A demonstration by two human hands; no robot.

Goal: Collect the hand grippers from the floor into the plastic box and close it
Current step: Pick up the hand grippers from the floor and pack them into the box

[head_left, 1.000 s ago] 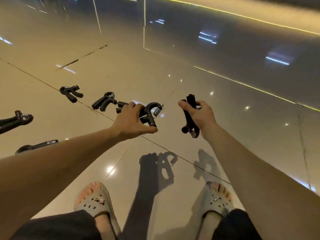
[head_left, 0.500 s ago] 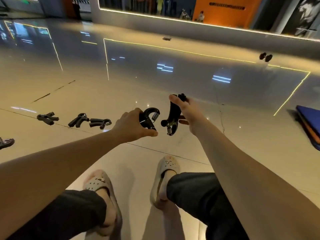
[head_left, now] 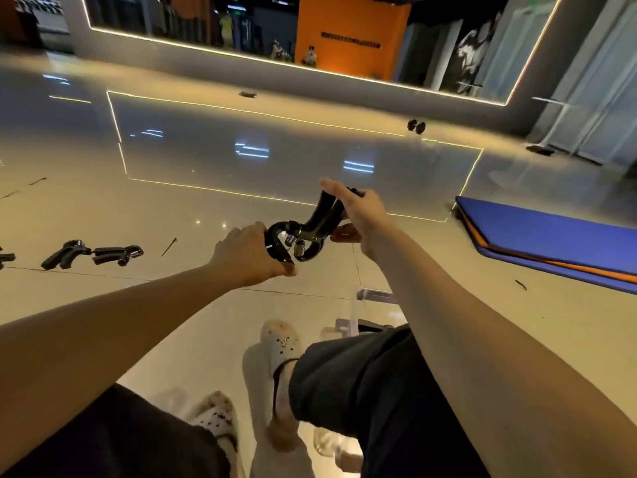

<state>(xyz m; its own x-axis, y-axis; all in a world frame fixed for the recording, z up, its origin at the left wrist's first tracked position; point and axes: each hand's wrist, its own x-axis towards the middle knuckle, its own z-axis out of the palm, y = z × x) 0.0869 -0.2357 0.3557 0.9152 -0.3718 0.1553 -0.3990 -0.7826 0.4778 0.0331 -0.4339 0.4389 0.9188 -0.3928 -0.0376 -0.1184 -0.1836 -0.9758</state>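
My left hand (head_left: 248, 253) is curled round one hand gripper (head_left: 277, 248), its handles hidden in my fist. My right hand (head_left: 362, 212) clasps a second gripper (head_left: 320, 217) by its handles. The two spring heads touch, held above the floor (head_left: 172, 208). A third gripper (head_left: 63, 257) and a fourth gripper (head_left: 119, 254) lie end to end on the floor to my left. The clear plastic box (head_left: 374, 295) shows partly beside my right forearm.

no text can be read. the orange wall panel (head_left: 351, 25) bears one dark line of lettering (head_left: 351, 44) across its middle, too small and blurred to make out. the grey poster (head_left: 472, 56) right of that panel is likewise too blurred for any words.
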